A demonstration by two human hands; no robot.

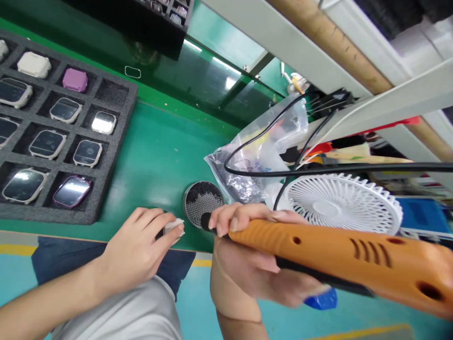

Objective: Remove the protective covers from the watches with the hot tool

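The left hand [136,250] pinches a small white piece [174,227] between its thumb and fingers [152,219], above the near edge of the green surface [159,163] and just beside a round metal dish [203,203] of tiny dark parts, too small to identify. The right hand [247,264] is clenched around the body of an orange electric screwdriver [336,250], whose black tip [205,221] points toward the white piece without touching it. Past the dish lie a crumpled clear plastic bag [272,137] and a white round fan grille [339,203], with a black cable [354,166] crossing above them. To the left, a grey foam tray [131,92] holds smartwatch bodies [87,153] in separate compartments. A blue object [320,300] shows below the right hand.
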